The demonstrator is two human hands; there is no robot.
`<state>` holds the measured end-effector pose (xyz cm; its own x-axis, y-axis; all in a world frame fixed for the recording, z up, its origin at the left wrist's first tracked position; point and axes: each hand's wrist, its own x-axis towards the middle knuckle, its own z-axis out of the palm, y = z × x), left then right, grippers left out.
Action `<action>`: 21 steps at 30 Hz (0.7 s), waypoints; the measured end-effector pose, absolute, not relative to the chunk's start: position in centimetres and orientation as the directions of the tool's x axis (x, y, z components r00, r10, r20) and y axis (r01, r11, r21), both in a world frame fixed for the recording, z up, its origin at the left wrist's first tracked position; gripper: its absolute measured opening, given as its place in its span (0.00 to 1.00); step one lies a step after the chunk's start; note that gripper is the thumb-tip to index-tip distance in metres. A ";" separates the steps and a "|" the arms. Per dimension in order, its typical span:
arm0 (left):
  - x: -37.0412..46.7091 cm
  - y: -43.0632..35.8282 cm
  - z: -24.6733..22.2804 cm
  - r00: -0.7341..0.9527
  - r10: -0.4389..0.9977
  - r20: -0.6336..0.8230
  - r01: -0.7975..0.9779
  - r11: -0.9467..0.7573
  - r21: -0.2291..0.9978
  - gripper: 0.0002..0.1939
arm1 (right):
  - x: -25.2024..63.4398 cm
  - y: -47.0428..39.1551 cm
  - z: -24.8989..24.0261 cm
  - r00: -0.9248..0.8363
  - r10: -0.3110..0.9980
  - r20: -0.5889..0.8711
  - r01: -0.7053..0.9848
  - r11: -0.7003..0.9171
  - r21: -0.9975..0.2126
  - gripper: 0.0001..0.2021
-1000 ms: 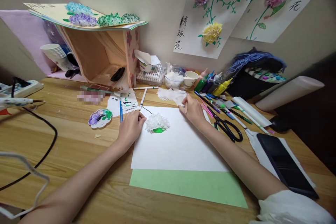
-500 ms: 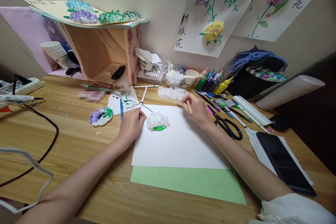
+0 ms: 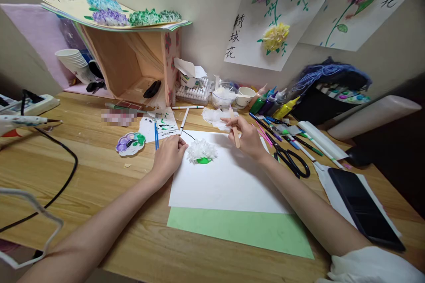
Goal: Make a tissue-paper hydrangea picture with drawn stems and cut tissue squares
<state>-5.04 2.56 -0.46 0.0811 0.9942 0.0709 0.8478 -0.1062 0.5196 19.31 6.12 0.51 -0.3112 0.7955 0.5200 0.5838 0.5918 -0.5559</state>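
Observation:
My right hand grips a flat wooden craft stick between thumb and fingers, above the upper part of the white paper. The stick stands nearly upright, with its tip near the torn white tissue. At the paper's left edge rests my left hand, its fingers curled and pressed together; anything in them is hidden. Just right of these fingers, a fluffy white flower with a green leaf lies on the paper. A green sheet shows from underneath.
Black scissors, several markers and paint bottles lie to the right, beside a phone. A paint palette and blue brushes are at left, near a glue gun. A bowl of tissue and paper cup stand behind.
My right hand has turned and lifted slightly, so the craft stick now stands more upright with its upper end showing. The left hand stays at the paper's edge. The view has shifted a little.

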 end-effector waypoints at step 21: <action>-5.2 2.7 -0.7 0.098 0.991 0.088 0.836 -0.130 0.532 0.06 | 18.8 8.6 -1.8 -0.249 0.872 0.422 0.811 0.425 -0.401 0.06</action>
